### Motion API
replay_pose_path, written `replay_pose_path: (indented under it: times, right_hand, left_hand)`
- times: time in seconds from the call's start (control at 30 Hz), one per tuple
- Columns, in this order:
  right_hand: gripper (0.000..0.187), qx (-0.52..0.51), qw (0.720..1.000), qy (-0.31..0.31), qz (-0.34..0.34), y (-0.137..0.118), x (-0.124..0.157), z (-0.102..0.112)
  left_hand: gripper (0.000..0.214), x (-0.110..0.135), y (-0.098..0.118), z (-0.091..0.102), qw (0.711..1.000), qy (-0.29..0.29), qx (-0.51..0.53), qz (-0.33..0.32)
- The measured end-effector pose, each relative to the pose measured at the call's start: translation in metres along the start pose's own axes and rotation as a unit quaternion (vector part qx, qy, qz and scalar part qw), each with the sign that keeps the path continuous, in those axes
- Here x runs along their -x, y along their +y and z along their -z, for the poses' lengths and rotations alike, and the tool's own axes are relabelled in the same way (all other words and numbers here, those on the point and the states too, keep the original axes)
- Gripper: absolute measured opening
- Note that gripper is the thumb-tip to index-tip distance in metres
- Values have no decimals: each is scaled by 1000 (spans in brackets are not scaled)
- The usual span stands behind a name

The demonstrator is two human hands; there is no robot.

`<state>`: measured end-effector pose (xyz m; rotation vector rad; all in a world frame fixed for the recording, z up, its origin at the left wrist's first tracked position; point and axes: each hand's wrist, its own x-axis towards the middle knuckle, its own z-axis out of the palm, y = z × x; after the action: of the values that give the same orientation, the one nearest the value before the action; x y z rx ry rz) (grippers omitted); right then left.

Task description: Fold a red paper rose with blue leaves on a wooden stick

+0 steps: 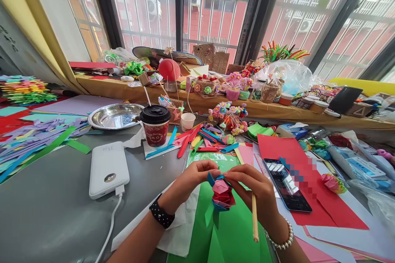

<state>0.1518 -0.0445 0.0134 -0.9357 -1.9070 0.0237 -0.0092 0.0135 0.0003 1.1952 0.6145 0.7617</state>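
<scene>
Both hands meet at a folded paper flower with pink and red petals and blue paper at its top and bottom. My left hand pinches the blue paper at the upper left of the flower. From the other side, the fingertips of my right hand close on the blue paper at the upper right. A thin wooden stick is also tucked in my right hand, pointing down. Green paper lies under the flower, with white tissue beneath my left wrist.
A white power bank with a cable lies at the left. A lidded cup, a metal plate and paper strips are farther back. At the right, a phone rests on red paper, near another paper flower.
</scene>
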Motion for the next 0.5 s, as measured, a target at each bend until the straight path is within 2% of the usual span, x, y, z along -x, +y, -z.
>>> replay_pose_path:
  times: [0.33,0.5]
  right_hand:
    - [14,36,999,-12,37,-1,2,-1]
    - [14,45,998,-12,50,-1,3,-1]
  left_hand:
    - [22,-2,3,-1,999,52,-16,-7]
    - [22,-2,3,-1,998,56,-16,-11]
